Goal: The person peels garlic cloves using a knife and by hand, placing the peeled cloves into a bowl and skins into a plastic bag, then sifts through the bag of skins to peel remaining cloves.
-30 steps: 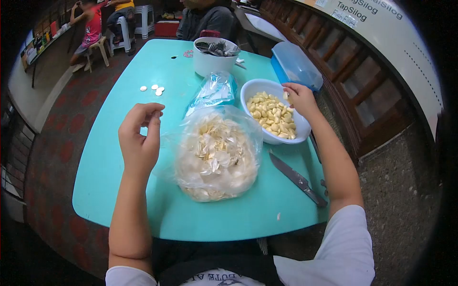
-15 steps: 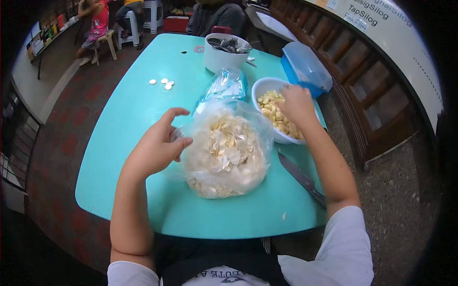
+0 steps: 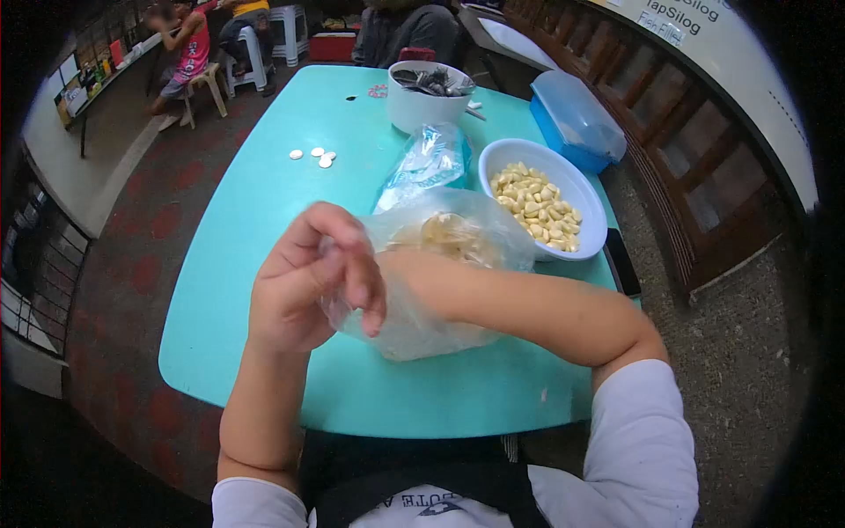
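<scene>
On table (image 3: 238,326), bag (image 3: 422,339) opens upward, long axis unclear, right hand (image 3: 401,275) inside

Bag (image 3: 421,333): thin, crinkled, translucent plastic. Packet (image 3: 431,167): glossy plastic film. Bowl (image 3: 588,209): smooth plastic, soft sheen. Box (image 3: 576,110): smooth plastic, glossy see-through lid. Surface (image 3: 233,299): smooth, low sheen. Sleeve (image 3: 641,440): matt cloth. Panelling (image 3: 635,110): dark wood, semi-gloss. Ground (image 3: 735,378): rough, matt.
</scene>
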A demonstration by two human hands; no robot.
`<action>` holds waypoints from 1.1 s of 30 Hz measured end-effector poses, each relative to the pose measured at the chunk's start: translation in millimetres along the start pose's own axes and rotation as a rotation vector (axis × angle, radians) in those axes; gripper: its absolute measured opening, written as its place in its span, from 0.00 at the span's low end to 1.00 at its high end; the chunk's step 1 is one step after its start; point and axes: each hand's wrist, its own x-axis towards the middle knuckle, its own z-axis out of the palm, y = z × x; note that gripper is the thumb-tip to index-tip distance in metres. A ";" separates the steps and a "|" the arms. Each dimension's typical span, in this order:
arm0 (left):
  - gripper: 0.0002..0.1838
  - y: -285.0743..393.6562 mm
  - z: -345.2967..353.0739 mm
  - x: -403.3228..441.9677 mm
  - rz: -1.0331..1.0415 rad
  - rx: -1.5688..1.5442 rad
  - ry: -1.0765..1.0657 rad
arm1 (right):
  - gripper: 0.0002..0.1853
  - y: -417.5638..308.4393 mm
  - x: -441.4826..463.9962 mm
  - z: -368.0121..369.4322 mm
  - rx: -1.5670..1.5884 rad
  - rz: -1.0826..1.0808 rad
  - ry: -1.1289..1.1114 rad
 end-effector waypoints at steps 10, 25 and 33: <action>0.13 23.1 -11.8 -4.2 0.057 -0.263 -0.194 | 0.16 -0.1 -39.4 0.9 -0.307 -0.018 -0.173; 0.19 9.9 14.9 -2.8 -0.244 -0.094 -0.513 | 0.26 -3.5 -78.5 -38.9 -0.011 -0.022 0.365; 0.29 1.1 6.1 -6.1 -0.196 -0.312 -0.497 | 0.13 -42.2 -103.3 -47.9 -0.273 0.177 0.084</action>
